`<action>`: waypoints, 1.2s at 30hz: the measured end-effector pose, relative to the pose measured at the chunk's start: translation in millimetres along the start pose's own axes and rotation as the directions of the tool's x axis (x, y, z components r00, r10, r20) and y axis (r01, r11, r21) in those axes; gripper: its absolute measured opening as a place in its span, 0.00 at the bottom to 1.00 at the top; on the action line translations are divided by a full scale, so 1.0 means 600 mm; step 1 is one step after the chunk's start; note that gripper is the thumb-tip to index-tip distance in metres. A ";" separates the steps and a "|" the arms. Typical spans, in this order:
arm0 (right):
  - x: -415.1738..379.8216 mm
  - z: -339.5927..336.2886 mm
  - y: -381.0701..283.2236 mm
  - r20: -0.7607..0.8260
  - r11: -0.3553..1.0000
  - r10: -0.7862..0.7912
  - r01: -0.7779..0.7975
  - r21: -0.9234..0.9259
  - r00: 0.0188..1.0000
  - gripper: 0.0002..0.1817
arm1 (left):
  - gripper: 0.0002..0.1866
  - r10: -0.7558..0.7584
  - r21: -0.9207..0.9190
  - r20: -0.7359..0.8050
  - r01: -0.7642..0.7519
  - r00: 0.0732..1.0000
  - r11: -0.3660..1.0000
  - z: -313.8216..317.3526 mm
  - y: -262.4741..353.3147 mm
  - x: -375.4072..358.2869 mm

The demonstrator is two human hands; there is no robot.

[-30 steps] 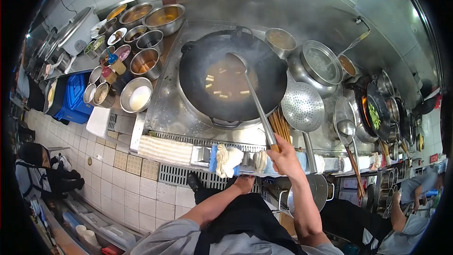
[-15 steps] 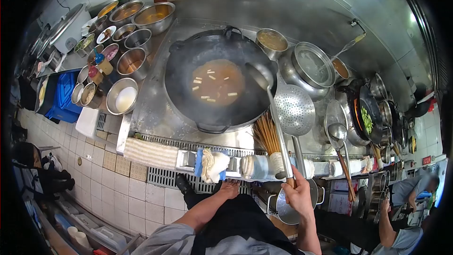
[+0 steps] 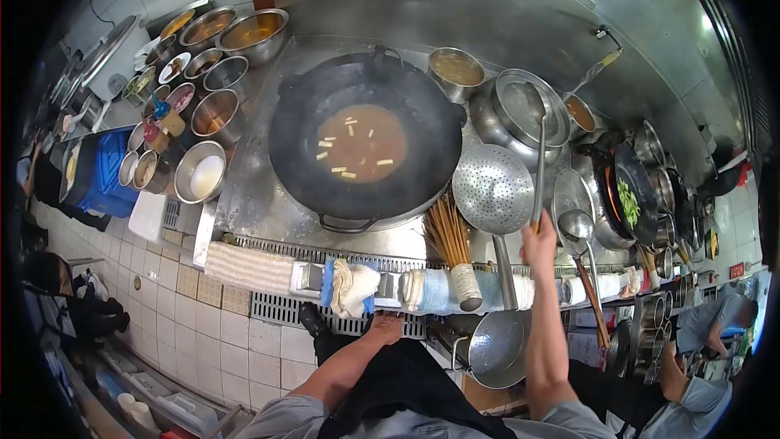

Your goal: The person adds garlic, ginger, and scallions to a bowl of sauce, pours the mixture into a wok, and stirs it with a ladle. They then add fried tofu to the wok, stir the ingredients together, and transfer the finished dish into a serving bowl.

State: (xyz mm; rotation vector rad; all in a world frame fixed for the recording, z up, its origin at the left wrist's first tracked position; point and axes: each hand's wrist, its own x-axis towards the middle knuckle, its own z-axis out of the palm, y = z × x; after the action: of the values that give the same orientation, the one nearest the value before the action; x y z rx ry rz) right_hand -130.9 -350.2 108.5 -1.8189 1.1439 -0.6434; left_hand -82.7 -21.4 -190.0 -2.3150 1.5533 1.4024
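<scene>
While the right hand [image 3: 539, 241] grips the end of a long-handled ladle [image 3: 539, 146], the ladle's handle runs up the frame and its bowl rests inside a wide steel water pot [image 3: 520, 114] at upper right of centre. Just left of the handle lies a perforated skimmer [image 3: 492, 189], its own handle pointing down toward the counter edge. To the right of the hand a second ladle [image 3: 578, 223] rests with a wooden grip. Left of the skimmer stands a bundle of bamboo sticks [image 3: 448, 236] bound at its base. Filling the middle of the frame, a large black wok [image 3: 292, 126] holds brown broth with pale strips floating in it. Above the wok's right rim sits a small pot of brownish liquid [image 3: 456, 69]. In the upper left, a cluster of steel bowls [image 3: 213, 106] holds sauces and seasonings. Along the front of the counter [image 3: 260, 211] hang folded cloths [image 3: 349, 286]. The left hand [image 3: 387, 327] rests low at the lower centre, fingers loosely spread against the dark apron, holding nothing. At far right another black pan [image 3: 630, 199] holds green vegetables.
</scene>
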 end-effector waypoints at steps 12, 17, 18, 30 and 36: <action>-0.159 0.007 0.032 0.000 0.965 0.061 -0.059 0.257 0.998 0.36 | 0.39 -0.018 -0.022 0.065 0.019 0.998 1.000 -0.021 0.013 -0.015; -0.336 0.010 0.036 0.096 0.947 0.225 -0.241 0.214 0.970 0.35 | 0.40 0.016 -0.032 -0.070 -0.019 0.997 0.999 -0.018 0.015 -0.047; -0.362 0.011 0.054 0.112 0.949 0.218 -0.237 0.209 0.970 0.35 | 0.41 0.037 -0.031 -0.064 -0.039 0.997 0.999 -0.024 0.019 -0.071; -0.426 0.065 0.211 0.247 0.974 0.206 -0.222 0.040 0.947 0.39 | 0.31 -0.639 -0.734 -0.380 0.203 0.669 0.648 0.306 -0.141 -0.473; -0.400 0.089 0.205 0.234 0.969 0.214 -0.176 -0.174 0.948 0.20 | 0.16 -0.980 -0.950 -0.081 -0.284 -0.179 0.130 0.523 -0.147 -0.773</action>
State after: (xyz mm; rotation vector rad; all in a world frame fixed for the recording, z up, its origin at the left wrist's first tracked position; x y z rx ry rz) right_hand -251.2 -139.1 -19.8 -1.8223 1.2063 -0.2076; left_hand -269.2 506.3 -101.3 -3.8296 -1.6053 -0.2206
